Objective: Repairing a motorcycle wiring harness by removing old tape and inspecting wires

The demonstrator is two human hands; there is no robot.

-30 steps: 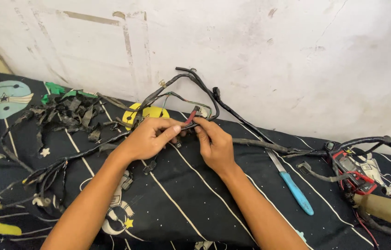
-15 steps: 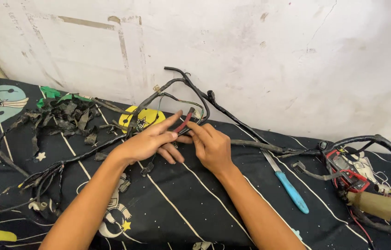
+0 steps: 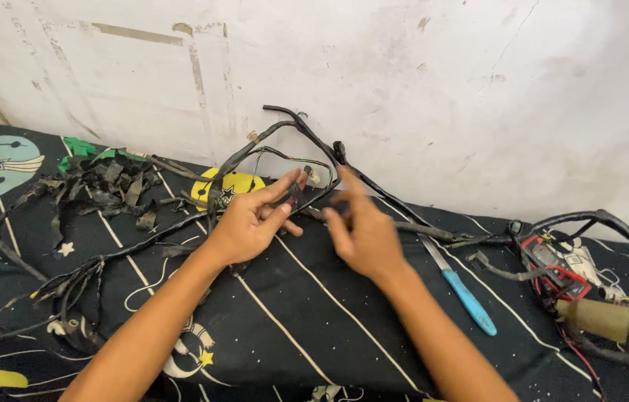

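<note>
A black wiring harness (image 3: 307, 134) loops up against the white wall and trails across a dark patterned cloth (image 3: 299, 327). My left hand (image 3: 251, 223) pinches a thin wire of the harness near a small connector (image 3: 313, 176) between thumb and fingers. My right hand (image 3: 363, 231) hovers just to the right, blurred, fingers apart, holding nothing that I can make out. Both forearms reach in from the bottom edge.
A pile of stripped black tape scraps (image 3: 110, 186) lies at the left. A blue-handled tool (image 3: 463, 294) rests right of my right hand. At the far right sit a red part (image 3: 556, 264), a tan cylinder (image 3: 597, 318) and more cables (image 3: 597, 219).
My right hand has come off the wire and drawn back slightly to the right, fingers spreading. My left hand keeps its pinch on the wire. The view has shifted a little.
</note>
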